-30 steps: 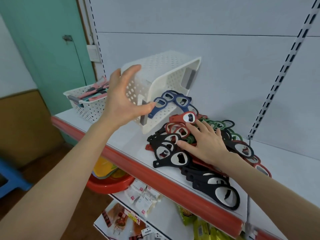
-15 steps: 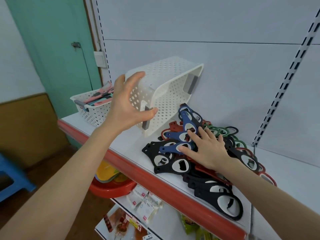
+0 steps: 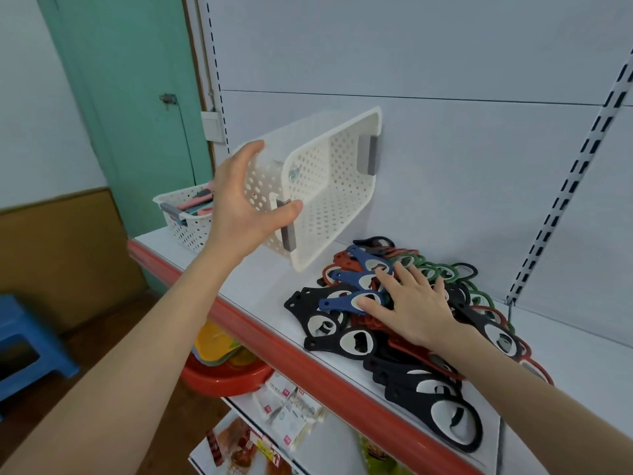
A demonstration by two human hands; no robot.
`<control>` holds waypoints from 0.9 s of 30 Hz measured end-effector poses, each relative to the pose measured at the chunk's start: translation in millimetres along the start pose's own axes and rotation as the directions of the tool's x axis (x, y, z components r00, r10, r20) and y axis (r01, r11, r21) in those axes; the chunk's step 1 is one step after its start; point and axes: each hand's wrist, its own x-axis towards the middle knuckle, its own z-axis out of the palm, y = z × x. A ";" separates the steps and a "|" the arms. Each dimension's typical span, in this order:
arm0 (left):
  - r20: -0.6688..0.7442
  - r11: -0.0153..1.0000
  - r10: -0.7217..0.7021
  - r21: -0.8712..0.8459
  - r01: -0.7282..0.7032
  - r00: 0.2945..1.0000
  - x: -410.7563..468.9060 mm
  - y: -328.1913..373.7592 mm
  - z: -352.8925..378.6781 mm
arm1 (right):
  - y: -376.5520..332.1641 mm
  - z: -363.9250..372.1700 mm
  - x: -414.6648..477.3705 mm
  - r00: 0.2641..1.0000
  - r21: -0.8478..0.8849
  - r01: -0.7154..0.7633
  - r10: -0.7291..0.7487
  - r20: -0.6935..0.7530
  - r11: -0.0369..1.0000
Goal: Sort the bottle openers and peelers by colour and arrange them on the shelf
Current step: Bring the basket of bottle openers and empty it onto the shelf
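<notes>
My left hand (image 3: 239,207) grips a white perforated basket (image 3: 329,186) by its end, holding it tipped on its side in the air above the shelf; nothing shows inside it. Below its mouth a heap of bottle openers lies on the white shelf (image 3: 263,286): black ones (image 3: 346,341) in front, three blue ones (image 3: 356,279) on top, red ones (image 3: 342,262) and green ones (image 3: 428,269) behind. My right hand (image 3: 411,303) lies flat on the heap with fingers spread, fingertips touching the blue openers.
A second white basket (image 3: 185,224) with pink and teal peelers stands at the shelf's left end. The shelf has a red front edge (image 3: 274,341). Below hang a red bowl (image 3: 222,378) and packaged goods. A blue stool (image 3: 24,344) stands on the floor at left.
The blue openers dropped out of the tipped basket onto the heap. My left hand raised the basket higher. My right hand stayed flat on the pile.
</notes>
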 end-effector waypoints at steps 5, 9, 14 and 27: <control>-0.133 0.927 -0.323 -0.243 0.285 0.937 -5.8 -13.2 -8.3 | -4.4 -9.0 2.0 0.998 0.067 0.021 -0.017 -0.064 0.998; -0.206 0.830 -0.472 -0.430 0.354 0.857 -6.3 -16.8 -31.4 | -11.1 -21.3 10.8 0.987 0.022 0.018 -0.014 -0.158 1.000; -0.286 0.738 -0.593 -0.568 0.366 0.753 0.2 -30.7 -75.2 | -47.8 -36.6 27.8 0.953 0.244 0.244 -0.186 -0.238 0.939; -0.394 0.643 -0.705 -0.707 0.296 0.590 24.9 -118.1 -207.6 | -203.1 -34.7 120.2 0.909 0.261 0.400 -0.343 -0.238 0.879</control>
